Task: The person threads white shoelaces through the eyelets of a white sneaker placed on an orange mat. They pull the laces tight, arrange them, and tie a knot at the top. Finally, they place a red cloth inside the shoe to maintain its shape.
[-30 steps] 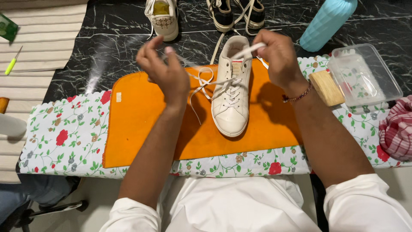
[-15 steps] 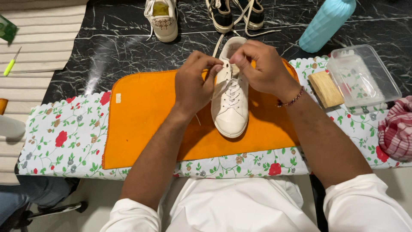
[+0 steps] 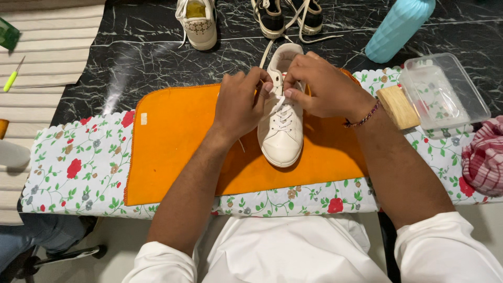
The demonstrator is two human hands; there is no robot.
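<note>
A white sneaker [image 3: 283,137] lies toe toward me on an orange cloth [image 3: 178,141]. My left hand [image 3: 238,105] rests against the shoe's left side, fingers pinched on a white lace [image 3: 279,102] near the upper eyelets. Over the shoe's tongue sits my right hand [image 3: 319,86], its thumb and fingers closed on the same lace from the right. A thread bracelet [image 3: 361,118] circles my right wrist. The lace ends under my fingers are hidden.
A floral mat [image 3: 78,173] lies under the orange cloth on a black marble table [image 3: 152,57]. Behind are another white sneaker [image 3: 198,23], a black pair [image 3: 288,15] and a turquoise bottle [image 3: 398,29]. To the right: a wooden brush [image 3: 398,107], a clear plastic tub [image 3: 445,89], a red checked cloth [image 3: 484,157].
A second ago my hands were raised and apart, pulling the lace out. They have come down together onto the top of the sneaker and now pinch the lace at the eyelets.
</note>
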